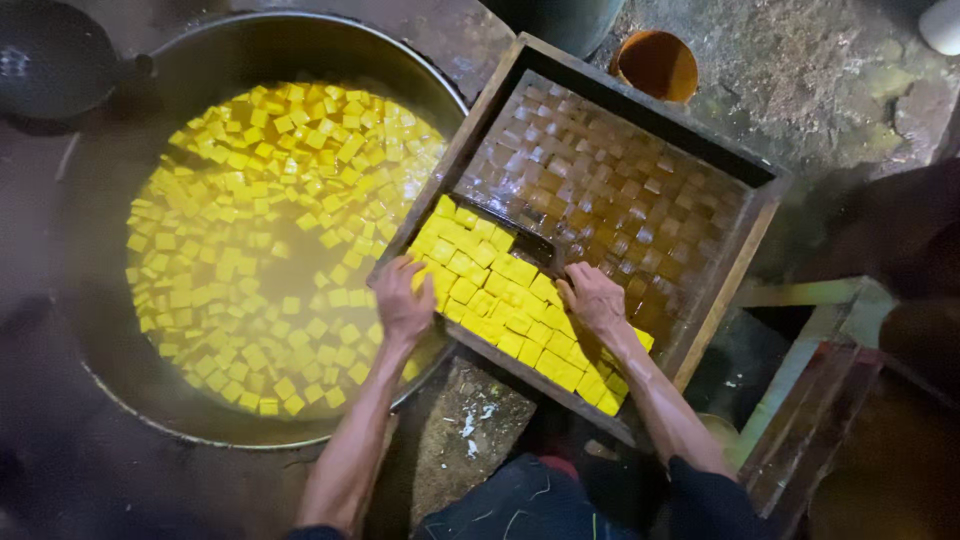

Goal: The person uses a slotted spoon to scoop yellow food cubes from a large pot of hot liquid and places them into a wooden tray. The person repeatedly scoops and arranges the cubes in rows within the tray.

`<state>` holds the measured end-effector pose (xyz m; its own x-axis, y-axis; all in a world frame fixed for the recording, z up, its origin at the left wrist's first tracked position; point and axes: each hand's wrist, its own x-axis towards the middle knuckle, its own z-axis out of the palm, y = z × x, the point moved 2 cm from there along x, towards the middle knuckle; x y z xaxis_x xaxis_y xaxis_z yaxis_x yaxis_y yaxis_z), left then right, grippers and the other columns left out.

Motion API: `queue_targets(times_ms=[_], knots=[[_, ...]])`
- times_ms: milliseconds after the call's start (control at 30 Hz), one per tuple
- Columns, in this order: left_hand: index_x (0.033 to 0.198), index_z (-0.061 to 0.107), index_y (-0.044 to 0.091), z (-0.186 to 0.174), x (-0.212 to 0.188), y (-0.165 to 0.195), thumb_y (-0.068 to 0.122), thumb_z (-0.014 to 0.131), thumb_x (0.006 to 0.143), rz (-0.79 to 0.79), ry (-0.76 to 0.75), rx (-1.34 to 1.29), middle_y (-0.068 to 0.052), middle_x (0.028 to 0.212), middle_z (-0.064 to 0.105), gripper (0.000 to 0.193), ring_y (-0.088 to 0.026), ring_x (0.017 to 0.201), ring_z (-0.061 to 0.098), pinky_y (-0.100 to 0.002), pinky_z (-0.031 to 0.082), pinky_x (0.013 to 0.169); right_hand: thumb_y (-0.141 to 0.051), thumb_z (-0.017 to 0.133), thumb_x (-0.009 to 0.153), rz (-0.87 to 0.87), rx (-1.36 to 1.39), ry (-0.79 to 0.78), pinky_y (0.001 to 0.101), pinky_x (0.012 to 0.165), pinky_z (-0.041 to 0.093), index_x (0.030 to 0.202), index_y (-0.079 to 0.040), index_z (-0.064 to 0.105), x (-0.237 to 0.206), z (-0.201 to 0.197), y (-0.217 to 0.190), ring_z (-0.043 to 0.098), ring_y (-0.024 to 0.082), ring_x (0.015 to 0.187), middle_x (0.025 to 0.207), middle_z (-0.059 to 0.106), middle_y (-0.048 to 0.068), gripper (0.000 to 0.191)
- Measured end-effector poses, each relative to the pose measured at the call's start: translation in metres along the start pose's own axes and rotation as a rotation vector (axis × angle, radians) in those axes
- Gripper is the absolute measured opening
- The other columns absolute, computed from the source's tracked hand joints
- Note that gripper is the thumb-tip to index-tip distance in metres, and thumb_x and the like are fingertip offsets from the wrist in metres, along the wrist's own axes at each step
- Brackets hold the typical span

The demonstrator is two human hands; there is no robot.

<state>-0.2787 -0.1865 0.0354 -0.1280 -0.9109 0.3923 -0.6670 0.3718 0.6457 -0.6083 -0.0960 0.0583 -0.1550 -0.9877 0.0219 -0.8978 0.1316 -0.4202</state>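
Fingers of the left hand curl over yellow cubes at the wooden tray's near corner; the right hand lies spread flat on them, gripping nothing. Packing rows seems underway; next, more cubes from the basin beside it.
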Motion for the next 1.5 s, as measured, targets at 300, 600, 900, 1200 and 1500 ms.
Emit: queue_targets(times_ms=[300, 600, 900, 1200, 1500], knots=[[0.12, 0.064, 0.011, 0.148, 0.077, 0.067, 0.034, 0.073, 0.077, 0.22, -0.469, 0.254, -0.015, 0.127, 0.061, 0.05, -0.036, 0.13, 0.049, -0.06, 0.033, 0.11, -0.028, 0.075, 0.095, 0.334, 0.239, 0.326, 0.0387, 0.074, 0.057, 0.114, -0.006, 0.071, -0.023, 0.006, 0.037, 0.074, 0.028, 0.084, 0.098, 0.075, 0.016, 0.03], [0.119, 0.068, 0.011, 0.028, -0.019, -0.02, 0.035, 0.062, 0.095, 0.305, -0.636, 0.081, -0.015, 0.136, 0.06, 0.034, -0.033, 0.132, 0.055, -0.058, 0.036, 0.115, -0.022, 0.071, 0.102, 0.339, 0.802, 0.297, 0.0273, 0.064, 0.053, 0.116, 0.003, 0.063, -0.009, 0.056, -0.034, 0.064, 0.013, 0.072, 0.086, 0.067, 0.007, 0.03], [0.143, 0.057, 0.003, -0.178, -0.193, -0.158, 0.046, 0.055, 0.098, -0.528, -0.141, 0.291, -0.024, 0.153, 0.047, 0.062, -0.041, 0.147, 0.038, -0.056, 0.025, 0.122, -0.036, 0.07, 0.096, 0.095, 0.73, -0.383, 0.0331, 0.072, 0.054, 0.103, 0.002, 0.074, -0.004, 0.231, -0.275, 0.067, 0.015, 0.079, 0.085, 0.076, 0.01, 0.039], [0.134, 0.056, 0.002, -0.165, -0.21, -0.187, 0.067, 0.045, 0.094, -0.677, -0.348, 0.35, -0.019, 0.162, 0.03, 0.078, -0.037, 0.152, 0.024, -0.056, 0.016, 0.124, -0.049, 0.068, 0.093, 0.23, 0.237, -0.581, 0.048, 0.073, 0.052, 0.091, 0.003, 0.077, 0.046, 0.317, -0.314, 0.07, 0.036, 0.08, 0.081, 0.073, 0.02, 0.053], [0.128, 0.059, -0.003, -0.173, -0.207, -0.181, 0.058, 0.054, 0.094, -0.702, -0.348, 0.269, -0.025, 0.153, 0.039, 0.07, -0.04, 0.145, 0.033, -0.054, 0.027, 0.117, -0.04, 0.06, 0.097, -0.077, 0.052, -0.414, 0.0533, 0.076, 0.053, 0.108, -0.003, 0.074, 0.131, 0.379, -0.387, 0.07, 0.042, 0.091, 0.096, 0.073, 0.023, 0.041]])
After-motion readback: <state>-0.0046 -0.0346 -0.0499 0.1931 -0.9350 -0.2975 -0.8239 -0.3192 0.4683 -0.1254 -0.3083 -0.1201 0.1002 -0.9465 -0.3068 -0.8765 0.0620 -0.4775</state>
